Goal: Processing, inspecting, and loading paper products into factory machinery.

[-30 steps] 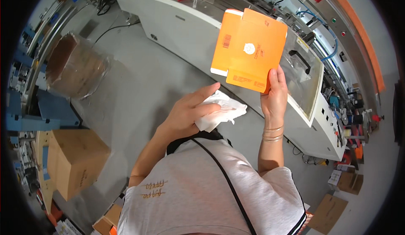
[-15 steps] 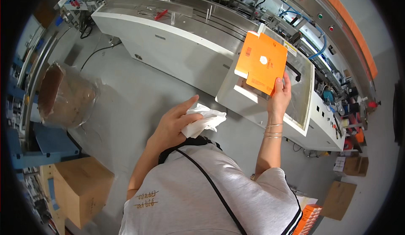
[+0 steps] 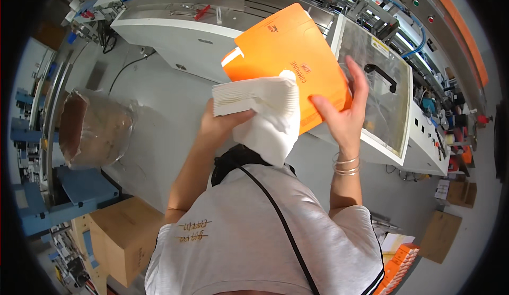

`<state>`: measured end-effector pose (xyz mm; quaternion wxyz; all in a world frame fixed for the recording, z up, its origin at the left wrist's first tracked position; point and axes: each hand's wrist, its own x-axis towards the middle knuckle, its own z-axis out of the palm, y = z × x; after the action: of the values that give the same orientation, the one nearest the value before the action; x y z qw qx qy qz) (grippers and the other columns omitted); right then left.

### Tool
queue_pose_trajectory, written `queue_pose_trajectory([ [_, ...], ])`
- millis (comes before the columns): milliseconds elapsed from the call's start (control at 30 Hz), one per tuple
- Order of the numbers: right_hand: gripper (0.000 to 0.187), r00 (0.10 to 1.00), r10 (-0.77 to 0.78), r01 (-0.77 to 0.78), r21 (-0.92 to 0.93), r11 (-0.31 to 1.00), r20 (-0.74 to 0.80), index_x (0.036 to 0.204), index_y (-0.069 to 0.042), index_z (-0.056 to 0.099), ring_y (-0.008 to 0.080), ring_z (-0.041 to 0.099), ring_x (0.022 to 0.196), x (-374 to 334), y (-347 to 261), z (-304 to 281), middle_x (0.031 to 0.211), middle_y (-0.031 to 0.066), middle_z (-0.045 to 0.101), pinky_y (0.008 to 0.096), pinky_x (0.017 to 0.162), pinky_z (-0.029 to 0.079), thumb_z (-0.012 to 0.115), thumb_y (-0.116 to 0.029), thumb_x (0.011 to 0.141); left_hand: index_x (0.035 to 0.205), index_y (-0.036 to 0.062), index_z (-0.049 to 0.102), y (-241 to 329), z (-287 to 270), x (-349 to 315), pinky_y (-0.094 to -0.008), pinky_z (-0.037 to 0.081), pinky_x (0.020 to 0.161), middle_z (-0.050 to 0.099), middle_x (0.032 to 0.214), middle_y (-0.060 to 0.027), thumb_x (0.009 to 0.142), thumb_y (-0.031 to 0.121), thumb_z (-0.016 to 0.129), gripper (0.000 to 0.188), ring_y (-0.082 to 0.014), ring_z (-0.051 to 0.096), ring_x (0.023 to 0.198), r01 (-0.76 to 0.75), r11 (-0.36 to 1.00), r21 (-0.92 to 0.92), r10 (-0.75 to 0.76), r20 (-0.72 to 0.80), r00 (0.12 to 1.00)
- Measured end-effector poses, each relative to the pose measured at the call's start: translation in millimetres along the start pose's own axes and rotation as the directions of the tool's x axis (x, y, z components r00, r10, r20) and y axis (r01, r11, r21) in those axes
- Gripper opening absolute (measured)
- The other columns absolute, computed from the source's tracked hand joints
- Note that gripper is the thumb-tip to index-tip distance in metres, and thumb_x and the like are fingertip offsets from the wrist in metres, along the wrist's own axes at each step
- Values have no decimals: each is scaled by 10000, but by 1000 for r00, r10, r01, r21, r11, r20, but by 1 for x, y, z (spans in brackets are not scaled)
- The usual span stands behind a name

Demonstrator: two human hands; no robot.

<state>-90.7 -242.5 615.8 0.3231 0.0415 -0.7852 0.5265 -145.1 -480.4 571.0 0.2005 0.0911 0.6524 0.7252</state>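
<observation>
A flat orange carton (image 3: 283, 43) with a white tab on its left edge is raised in front of me, tilted. My right hand (image 3: 344, 109) grips its lower right edge, thumb on the near face and fingers along the side. In my left hand (image 3: 222, 122) is a folded white wipe (image 3: 273, 120) with ribbed edges, pinched under the thumb. The wipe hangs down in front of the carton and covers its lower left part. Whether the wipe touches the carton I cannot tell. Most of the left fingers are hidden behind the wipe.
A long white machine (image 3: 154, 40) with a steel top runs across the front. To its right is a clear lid (image 3: 371, 120) with a black handle (image 3: 380, 77). A plastic-lined bin (image 3: 98, 128) and a cardboard box (image 3: 124, 236) stand left; orange boxes (image 3: 397, 268) are stacked lower right.
The carton has come nearer and leftward in my right hand and turned. My left hand has risen with the wipe, which now overlaps the carton and shows its folded edges.
</observation>
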Motion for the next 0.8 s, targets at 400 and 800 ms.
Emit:
queue_pose_trajectory([
  [400, 412, 840, -429, 542, -492, 681, 332, 908, -222, 696, 355, 335, 1222, -28, -60, -3, 1203, 93, 522, 405, 921, 433, 680, -472, 581, 1150, -36, 504, -9, -53, -35, -337, 454, 844, 587, 1080, -113, 641, 135, 724, 580, -206, 566, 985, -316, 913, -258, 384, 279, 880],
  [800, 307, 822, -479, 569, -478, 669, 308, 879, -188, 698, 270, 456, 1111, -45, -59, -23, 1109, 14, 590, 403, 874, 366, 659, -396, 657, 1140, -9, 505, -17, -41, -38, -332, 480, 796, 586, 1061, -107, 680, 189, 750, 558, -210, 580, 936, -228, 801, -553, 463, 331, 823],
])
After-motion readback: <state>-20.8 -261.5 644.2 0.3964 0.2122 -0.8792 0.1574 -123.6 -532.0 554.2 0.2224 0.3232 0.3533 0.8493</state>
